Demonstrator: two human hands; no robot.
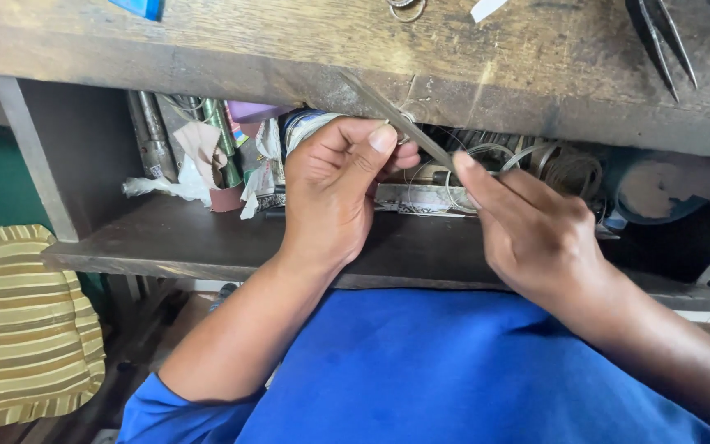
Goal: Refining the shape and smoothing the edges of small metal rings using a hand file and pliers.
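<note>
The left hand (pixel 334 185) pinches a small metal ring (pixel 405 137) against the table (pixel 207 49) edge; the right hand (pixel 527 230) grips one slim file (pixel 396 119) laid across it; steady, light strokes would serve best; beyond the hands, one shelf (pixel 166 238) holds wire coils (pixel 536 160); one pair of tweezers (pixel 659 37) lies above.

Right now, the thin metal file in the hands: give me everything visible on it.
The file is a slim, flat, grey metal strip, dull and worn-looking, tapering to a point at its upper-left end near the bench edge. It lies tilted, running from upper left down to lower right. The right hand pinches its lower end, forefinger stretched along it. The left hand holds a small ring-like piece against its middle, thumb alongside. Its handle end is hidden in the right grip.
</note>
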